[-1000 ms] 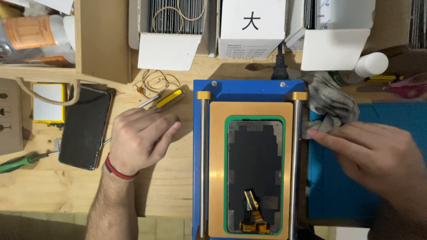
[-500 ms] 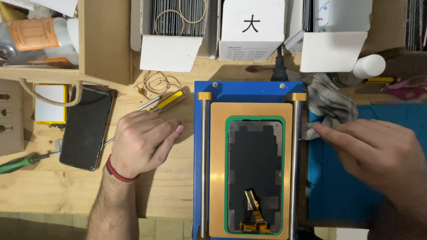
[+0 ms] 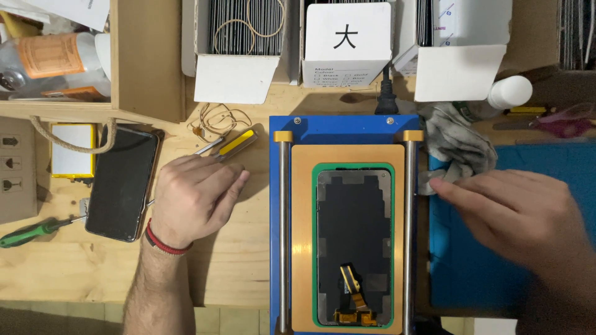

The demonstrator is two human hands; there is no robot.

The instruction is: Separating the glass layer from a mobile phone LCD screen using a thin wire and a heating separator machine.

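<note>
Resting palm-down on the wooden bench (image 3: 236, 273), the left hand (image 3: 195, 198) lies with its fingers together and loosely curled, holding nothing; its fingertips point right toward the blue fixture (image 3: 347, 127), with a narrow strip of bare wood between them and its left edge. Just beyond the knuckles, on the far side, lies a yellow-handled tool (image 3: 233, 144), close to the hand but apart from it. Left of the hand, a dark phone (image 3: 120, 183) lies flat, its near right corner just beside the wrist, and a green screwdriver (image 3: 31, 231) lies further left.

The right hand (image 3: 518, 214) lies over the blue mat (image 3: 559, 167), fingers extended and close together, their tips touching the grey cloth (image 3: 456, 142) at the fixture's right edge. Whether they pinch it cannot be told.

The screen (image 3: 354, 248) sits in a green frame on the fixture's tan pad (image 3: 304, 248), between two upright metal rods, untouched, with a flex cable at its near end. Open boxes (image 3: 236, 74) crowd the far edge; the near bench beside the forearm is open wood.
</note>
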